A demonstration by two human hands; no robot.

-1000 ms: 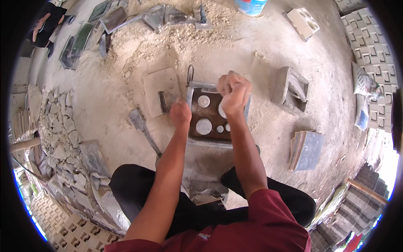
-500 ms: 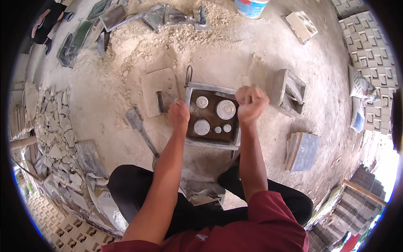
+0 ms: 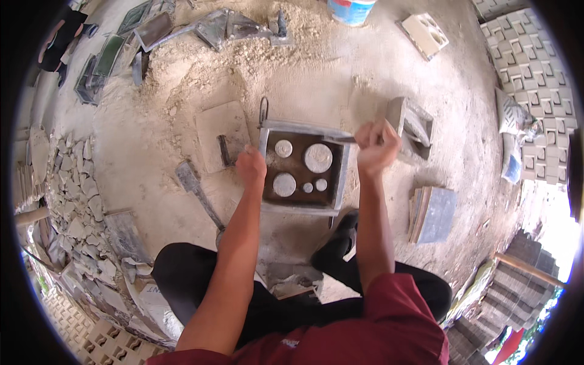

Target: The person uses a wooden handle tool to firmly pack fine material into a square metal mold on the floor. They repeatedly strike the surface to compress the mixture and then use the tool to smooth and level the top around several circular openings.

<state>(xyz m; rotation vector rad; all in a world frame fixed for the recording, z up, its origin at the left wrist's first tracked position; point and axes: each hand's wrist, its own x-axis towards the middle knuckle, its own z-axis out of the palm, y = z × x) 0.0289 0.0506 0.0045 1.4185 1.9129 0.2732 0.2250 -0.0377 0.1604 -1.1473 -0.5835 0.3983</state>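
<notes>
On the ground in front of me sits a rectangular metal mould [image 3: 304, 210] with raised walls and several round discs of different sizes inside, such as the large disc [image 3: 318, 158]. My left hand [image 3: 250, 165] is closed in a fist against the mould's left wall; whatever it grips is hidden. My right hand [image 3: 378, 145], somewhat blurred, is closed around a narrow grey bar-like tool [image 3: 339, 139]. That tool reaches leftward over the mould's far right corner. A wire loop [image 3: 263, 111] rises at the mould's far left corner.
Left of the mould lie a flat plate with a handle [image 3: 216, 128] and a trowel-like tool [image 3: 198, 191]. To the right are a block-shaped box mould [image 3: 413, 128] and stacked tiles [image 3: 435, 213]. Beyond are a powder heap [image 3: 182, 73], a bucket [image 3: 351, 11] and a holed block [image 3: 424, 35].
My right hand has shifted rightward off the mould's wall, and the bar-like tool now shows across the corner. My left hand stays beside the left wall. The whole view has shifted slightly.
</notes>
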